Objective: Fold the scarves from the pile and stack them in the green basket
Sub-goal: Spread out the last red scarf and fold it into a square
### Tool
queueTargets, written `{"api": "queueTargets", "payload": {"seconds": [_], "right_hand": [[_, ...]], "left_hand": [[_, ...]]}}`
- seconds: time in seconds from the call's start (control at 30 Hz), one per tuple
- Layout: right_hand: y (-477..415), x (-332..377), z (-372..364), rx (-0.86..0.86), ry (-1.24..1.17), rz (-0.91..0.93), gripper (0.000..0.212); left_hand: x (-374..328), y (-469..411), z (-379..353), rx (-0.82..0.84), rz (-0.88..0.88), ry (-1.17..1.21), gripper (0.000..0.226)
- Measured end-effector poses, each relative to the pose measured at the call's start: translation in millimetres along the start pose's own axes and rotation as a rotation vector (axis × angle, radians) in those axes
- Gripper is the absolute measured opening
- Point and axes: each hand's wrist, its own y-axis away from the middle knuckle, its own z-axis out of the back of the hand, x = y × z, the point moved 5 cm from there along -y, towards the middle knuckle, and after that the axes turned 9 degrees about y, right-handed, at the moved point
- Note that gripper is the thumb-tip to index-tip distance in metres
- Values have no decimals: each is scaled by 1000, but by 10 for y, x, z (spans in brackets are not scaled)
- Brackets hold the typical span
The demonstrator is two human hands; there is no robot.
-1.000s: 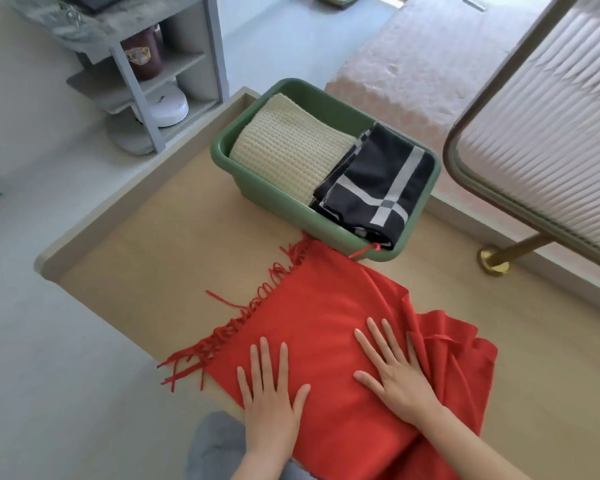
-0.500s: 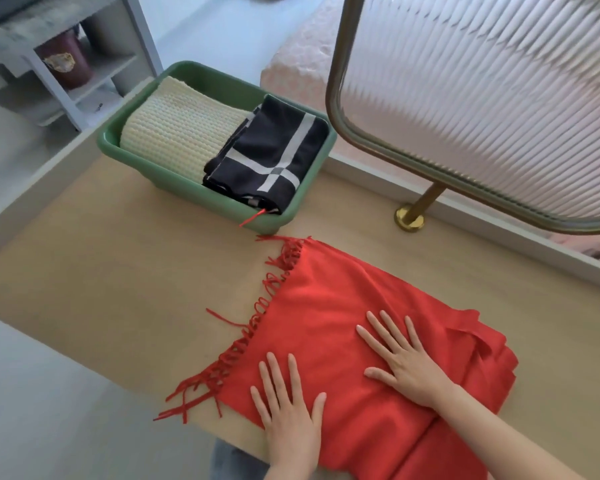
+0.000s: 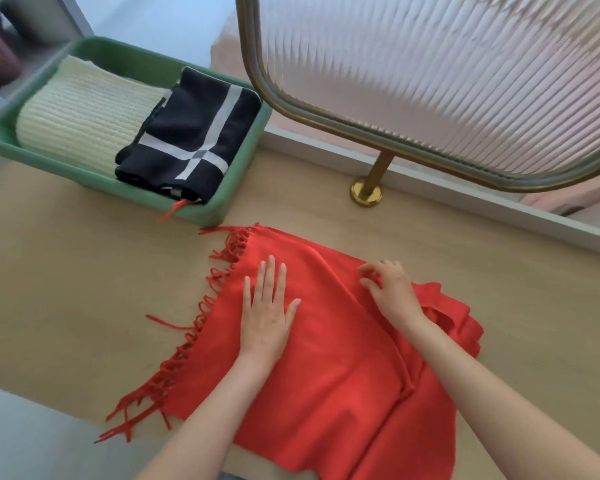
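Fingers (image 3: 270, 271) of the left hand (image 3: 267, 313) lie straight and slightly spread, released, palm pressed flat on the red scarf (image 3: 326, 368). Fingers (image 3: 373, 270) of the right hand (image 3: 394, 294) are curled, and thumb and forefinger pinch a raised fold of the same scarf near its far edge. The red scarf lies spread on the desk (image 3: 66, 289) in front of the person, partly doubled over, with a crease running from the right hand toward the near edge, where the cloth hangs over. Its fringe (image 3: 194, 327) runs along the left side, strands splayed on the wood. The basket (image 3: 248, 157) sits at the far left of the desk, just beyond the fringe's far end. Inside it lie a folded cream scarf (image 3: 84, 119) on the left and a folded black scarf (image 3: 194, 133) with white stripes on the right, side by side. A red strand (image 3: 174, 211) hangs over the basket's near rim. A ribbed glass screen (image 3: 430, 81) on a brass post (image 3: 374, 174) stands at the far right.
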Motion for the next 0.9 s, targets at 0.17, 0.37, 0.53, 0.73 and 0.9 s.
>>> {"api": "queueTargets", "payload": {"seconds": [0.17,0.37,0.53,0.73,0.9], "right_hand": [[-79,11,-26,139,41,34,10],[-41,-28,-53,140,47,29,12],[-239,-258,164,-66,16,-202,12],[-303,-182,57,-48,226,-172,10],[-324,-61,31,-113,237,-11,14]], "left_hand": [[139,-152,-69,-3,-9,-15,68],[109,-128,-32,-48,2,8,64],[134,-122,-21,-53,36,61,62],[140,-130,-27,-59,21,75,63],[134,-312,121,-171,-53,202,48]]}}
